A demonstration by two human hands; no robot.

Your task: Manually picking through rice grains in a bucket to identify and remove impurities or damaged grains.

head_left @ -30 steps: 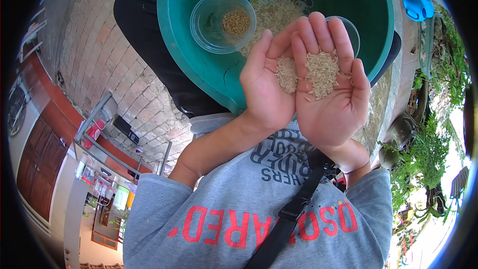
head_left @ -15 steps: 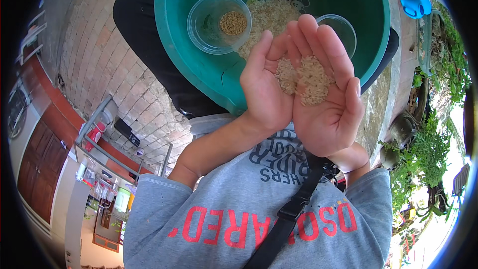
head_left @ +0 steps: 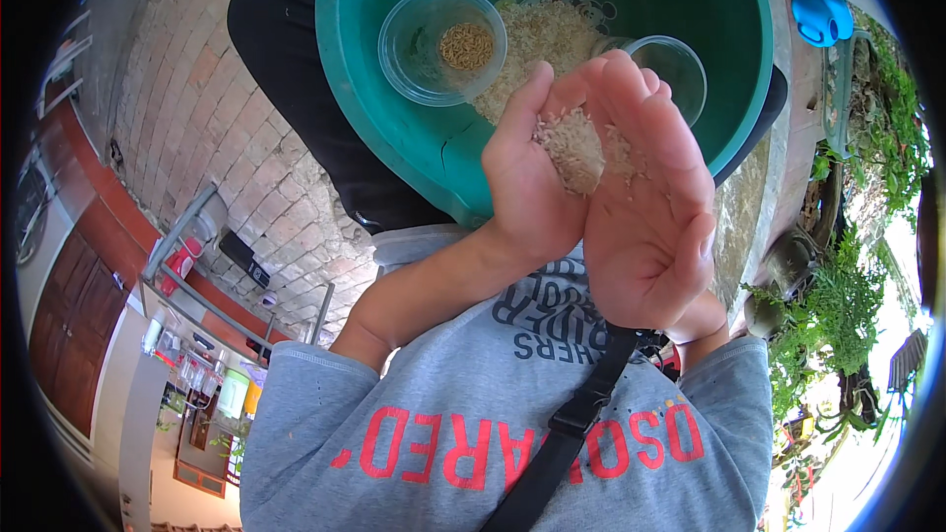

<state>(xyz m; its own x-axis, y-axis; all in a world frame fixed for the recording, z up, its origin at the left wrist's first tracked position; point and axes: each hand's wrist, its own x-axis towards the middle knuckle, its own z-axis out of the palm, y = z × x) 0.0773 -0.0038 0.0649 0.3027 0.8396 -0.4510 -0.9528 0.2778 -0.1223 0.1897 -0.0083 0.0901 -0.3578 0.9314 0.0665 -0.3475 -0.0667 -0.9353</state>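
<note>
Left hand (head_left: pixel 527 187) and right hand (head_left: pixel 645 227), loosely cupped and touching, held rice (head_left: pixel 572 150) mostly in the left, a seeming transfer needing gentle tilting.

Brn door (head_left: pixel 71 350); grn plants (head_left: pixel 838 320).

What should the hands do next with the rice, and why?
Perhaps gently tilt the right hand toward the left hand, because most of the held rice grains sit in the left one, with only a thin scatter on the right.
</note>
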